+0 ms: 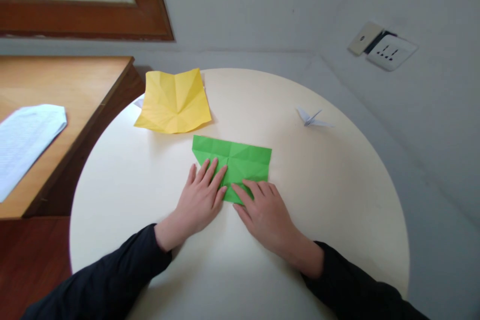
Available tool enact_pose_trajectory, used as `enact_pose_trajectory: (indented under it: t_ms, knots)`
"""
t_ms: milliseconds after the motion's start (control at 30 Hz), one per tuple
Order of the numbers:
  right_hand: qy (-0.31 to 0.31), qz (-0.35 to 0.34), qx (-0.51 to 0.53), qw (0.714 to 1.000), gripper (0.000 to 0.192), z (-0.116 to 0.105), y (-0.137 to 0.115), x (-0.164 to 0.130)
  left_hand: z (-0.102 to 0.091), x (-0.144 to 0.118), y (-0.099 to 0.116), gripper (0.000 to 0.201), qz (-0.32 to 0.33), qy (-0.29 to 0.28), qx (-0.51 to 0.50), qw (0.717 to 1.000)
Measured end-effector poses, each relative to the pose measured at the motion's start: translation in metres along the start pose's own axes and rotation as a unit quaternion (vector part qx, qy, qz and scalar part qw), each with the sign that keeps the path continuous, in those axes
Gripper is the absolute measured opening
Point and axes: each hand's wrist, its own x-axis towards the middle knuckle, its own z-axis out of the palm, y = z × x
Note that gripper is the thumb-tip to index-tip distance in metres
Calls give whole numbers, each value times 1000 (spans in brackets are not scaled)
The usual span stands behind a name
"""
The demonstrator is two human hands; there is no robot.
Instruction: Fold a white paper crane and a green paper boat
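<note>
A creased green sheet of paper (249, 162) lies folded on the round white table (330, 200), in front of me. Its left and lower parts are partly hidden under my fingers. My left hand (200, 200) rests flat on the sheet's left side, fingers stretched out and apart. At the lower right edge, my right hand (264, 210) presses on the paper with slightly bent fingers. The fingers lie on top of the sheet rather than gripping it.
A creased yellow sheet (174, 102) stands partly raised at the table's back left. A small white folded paper bird (309, 119) sits at the back right. Left of the table is a wooden desk (86, 77) with a printed paper (32, 140). Wall sockets (392, 52) are at right.
</note>
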Motion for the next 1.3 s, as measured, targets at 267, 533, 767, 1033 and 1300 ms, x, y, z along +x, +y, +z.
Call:
enact_pose_trajectory:
  t_ms: [267, 533, 767, 1033, 1300]
  knots:
    - [19, -46, 44, 998, 30, -1, 13, -1, 3, 1, -7, 47, 12, -5, 10, 1000]
    - [73, -145, 57, 985, 35, -11, 19, -4, 5, 0, -11, 48, 19, -7, 4, 1000]
    - [44, -144, 165, 975, 36, -12, 44, -3, 3, -1, -15, 48, 65, -22, -7, 998]
    - [-26, -139, 267, 953, 32, -8, 62, -2, 4, -2, -15, 48, 87, -27, -1, 996]
    - [-74, -94, 357, 926, 21, -7, 69, 5, 1, -3, -15, 49, 87, -29, -6, 996]
